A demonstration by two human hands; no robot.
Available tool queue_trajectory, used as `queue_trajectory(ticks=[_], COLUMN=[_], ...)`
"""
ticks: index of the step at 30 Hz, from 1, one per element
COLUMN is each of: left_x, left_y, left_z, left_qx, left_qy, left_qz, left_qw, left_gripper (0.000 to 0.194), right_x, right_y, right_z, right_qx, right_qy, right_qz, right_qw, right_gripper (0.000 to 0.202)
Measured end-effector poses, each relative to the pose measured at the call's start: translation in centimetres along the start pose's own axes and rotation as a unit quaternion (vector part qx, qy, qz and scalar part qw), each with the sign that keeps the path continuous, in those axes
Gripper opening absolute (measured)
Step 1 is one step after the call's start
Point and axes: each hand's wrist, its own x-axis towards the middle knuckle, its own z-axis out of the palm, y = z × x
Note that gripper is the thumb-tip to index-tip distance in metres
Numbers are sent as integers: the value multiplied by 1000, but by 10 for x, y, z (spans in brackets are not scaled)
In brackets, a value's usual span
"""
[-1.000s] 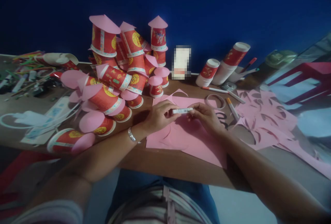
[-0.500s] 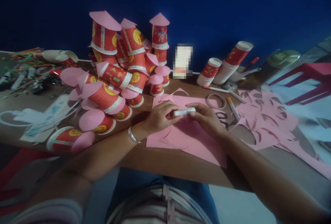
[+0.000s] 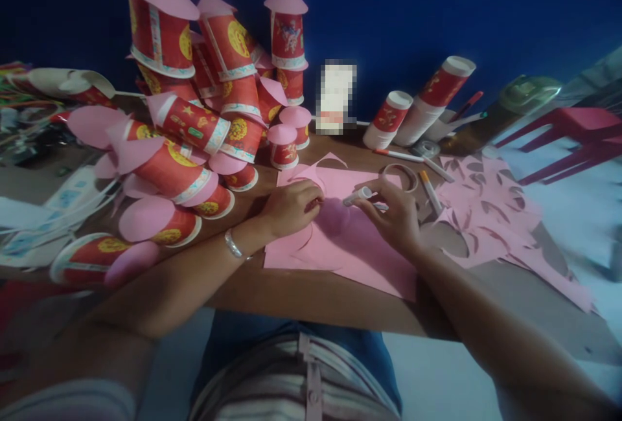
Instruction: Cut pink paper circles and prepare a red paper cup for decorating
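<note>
My right hand pinches a small white glue stick over the pink paper. A second small pale piece shows between its fingers, too blurred to name. My left hand rests on the left part of the sheets, its fingers curled in; what they hold, if anything, is hidden. Between the hands, a round purplish patch shows on the pink paper. A thin curved pink strip stands up from the sheets' far edge.
Red paper-cup lanterns with pink cone tops crowd the left. Cup stacks stand at the back right. A tape roll, a marker and cut pink scraps lie right. A power strip lies far left.
Both hands were together on the glue stick; now they are apart. My right hand keeps it, tilted, while my left hand has moved left onto the paper. The view has shifted slightly.
</note>
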Motion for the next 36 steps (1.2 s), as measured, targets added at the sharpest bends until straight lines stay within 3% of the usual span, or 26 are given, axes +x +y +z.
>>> queue_trajectory(ticks=[8,18,28,36], left_x=[-2,-2,-2,-1], left_y=[-4,3,4,4], left_z=[-1,-4,-4,-6], left_qx=[-16,43,99,105], left_qy=[-43,-61,-82,-103], left_qz=[-9,5,-6,-17], left_qw=[999,997,992,989], left_gripper=[9,12,9,5], right_x=[-6,-4,1,4], right_y=[-14,-10,3,2], right_z=[-4,6,26,24], right_qx=[-69,-70,-63,-69], right_qy=[33,-34,-68,-88], right_qz=[-121,-59,-67,-54], right_qw=[990,995,993,992], right_gripper=[9,10,4,7])
